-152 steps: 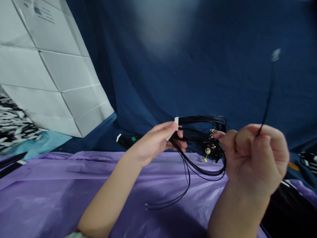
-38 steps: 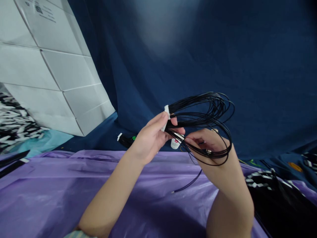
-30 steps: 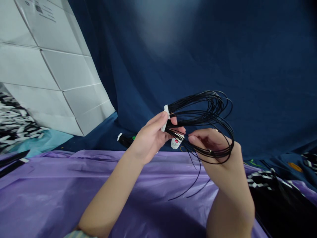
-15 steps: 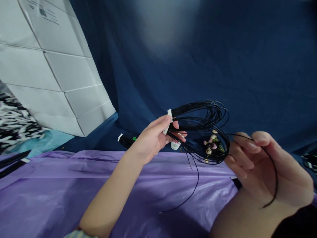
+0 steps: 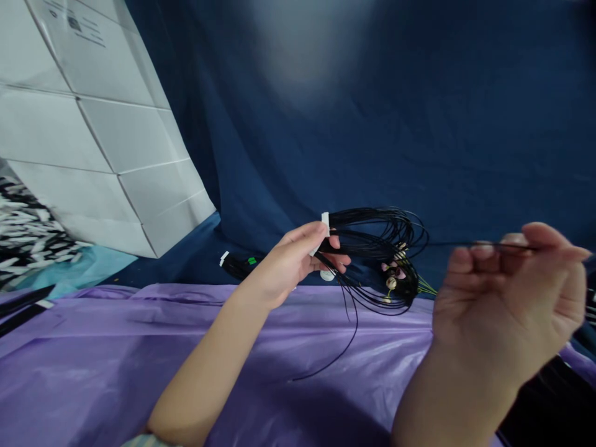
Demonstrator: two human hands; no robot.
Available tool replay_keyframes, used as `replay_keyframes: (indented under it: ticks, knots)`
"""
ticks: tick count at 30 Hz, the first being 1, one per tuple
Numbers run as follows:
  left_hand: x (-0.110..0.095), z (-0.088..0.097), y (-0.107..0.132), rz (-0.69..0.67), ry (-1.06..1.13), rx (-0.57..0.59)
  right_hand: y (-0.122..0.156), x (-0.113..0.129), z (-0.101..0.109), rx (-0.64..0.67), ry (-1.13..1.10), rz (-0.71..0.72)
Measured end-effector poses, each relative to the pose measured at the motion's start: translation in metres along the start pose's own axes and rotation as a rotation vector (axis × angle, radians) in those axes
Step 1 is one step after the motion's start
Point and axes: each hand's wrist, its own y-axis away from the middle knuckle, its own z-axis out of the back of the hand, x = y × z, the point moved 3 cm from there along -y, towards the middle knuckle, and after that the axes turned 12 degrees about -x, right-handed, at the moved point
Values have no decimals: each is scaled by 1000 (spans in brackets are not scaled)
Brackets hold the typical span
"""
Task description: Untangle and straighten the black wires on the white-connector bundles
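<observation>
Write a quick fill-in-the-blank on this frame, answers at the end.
1. The connector in the left hand is ____ in colour.
2. The wires looping out of it are ____.
3. In the picture, the right hand, pinching one thin wire, is to the ____ of the connector.
4. The shiny sheet below both hands is ____.

Missing words: white; black; right; purple.

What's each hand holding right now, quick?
Left hand: closed, holding a white connector with bunched black wires.
Right hand: thumb and fingers closed on one thin black strand.
</observation>
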Motion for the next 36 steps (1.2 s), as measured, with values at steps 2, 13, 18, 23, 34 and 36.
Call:
replay_keyframes:
  ticks: [2,13,18,23,34,36]
  knots:
    - [0,0,1,9,-12,-4,-2,2,0,41,-70,-87]
    - [3,0,1,-13,-173,5,13,14,1,412,143,171]
    - [1,-1,2,-8,-208,19,19,9,0,652,600,213]
    - [-2,-2,4,-5,-244,20,15,4,0,773,699,304]
    - [-4,-2,7,-20,-344,78,16,5,0,824,748,311]
    - [-5,-2,7,-16,-341,90,17,6,0,822,746,317]
